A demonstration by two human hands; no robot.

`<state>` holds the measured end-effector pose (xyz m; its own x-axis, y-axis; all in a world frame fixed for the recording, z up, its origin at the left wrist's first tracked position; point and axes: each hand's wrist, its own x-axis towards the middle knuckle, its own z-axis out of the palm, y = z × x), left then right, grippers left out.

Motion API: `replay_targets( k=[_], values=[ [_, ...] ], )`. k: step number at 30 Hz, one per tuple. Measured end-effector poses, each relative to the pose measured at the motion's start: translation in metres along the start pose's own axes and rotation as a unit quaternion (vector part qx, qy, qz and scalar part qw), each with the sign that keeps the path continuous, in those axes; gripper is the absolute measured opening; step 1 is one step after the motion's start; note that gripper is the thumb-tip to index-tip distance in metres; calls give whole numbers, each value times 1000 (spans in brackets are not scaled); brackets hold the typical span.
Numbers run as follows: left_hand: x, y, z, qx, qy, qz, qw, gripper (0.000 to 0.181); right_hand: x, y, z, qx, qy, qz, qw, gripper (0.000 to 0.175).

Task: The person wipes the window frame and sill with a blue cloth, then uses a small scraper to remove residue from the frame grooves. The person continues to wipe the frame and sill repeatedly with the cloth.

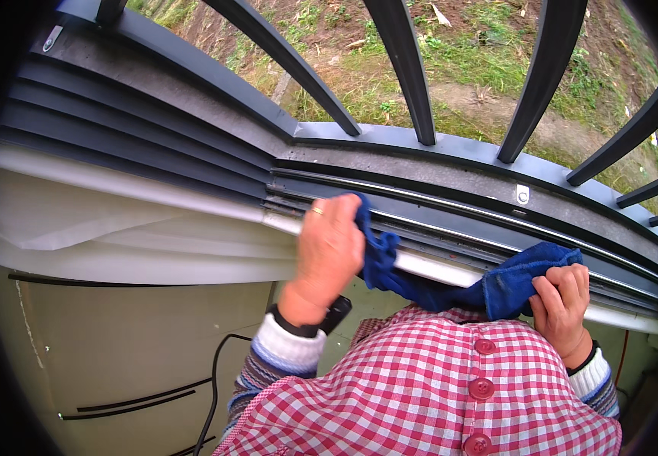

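A blue cloth [386, 268] hangs between both hands, sagging in front of the chest and over the white inner sill edge [437, 268]. My left hand [331, 233], with a ring on one finger, grips one end at the left part of the dark metal sliding-window track [448, 219]. There the cloth touches the rails; this hand is slightly blurred. My right hand [562, 302] holds the other end bunched in its fingers, at the sill's inner edge farther right. Part of that end lies across the track rails.
Dark metal guard bars [408, 68] rise beyond the track, with grassy ground outside. Stacked dark frame profiles [135, 131] and a pale curtain [135, 233] are at the left. A black cable [215, 376] hangs below. Black strips [135, 399] lie lower left.
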<state>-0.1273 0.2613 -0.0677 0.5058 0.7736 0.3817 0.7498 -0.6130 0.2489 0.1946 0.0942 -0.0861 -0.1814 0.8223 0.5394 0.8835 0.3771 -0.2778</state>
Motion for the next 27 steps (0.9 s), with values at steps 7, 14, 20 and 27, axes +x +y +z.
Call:
replay_targets(
  k=[7, 14, 20, 27],
  values=[
    [-5, -66, -95, -13, 231, -92, 968, 34, 21, -3, 5, 31, -8, -15, 999, 39],
    [-21, -61, -154, -27, 381, -49, 923, 29, 25, -5, 5, 44, -6, 5, 999, 32],
    [-11, -54, -189, -8, 453, -129, 882, 26, 41, 16, -30, 77, 180, 69, 978, 17],
    [-8, -64, -111, -180, 130, -155, 963, 31, 91, -20, -26, -24, -143, 21, 989, 48]
  ],
)
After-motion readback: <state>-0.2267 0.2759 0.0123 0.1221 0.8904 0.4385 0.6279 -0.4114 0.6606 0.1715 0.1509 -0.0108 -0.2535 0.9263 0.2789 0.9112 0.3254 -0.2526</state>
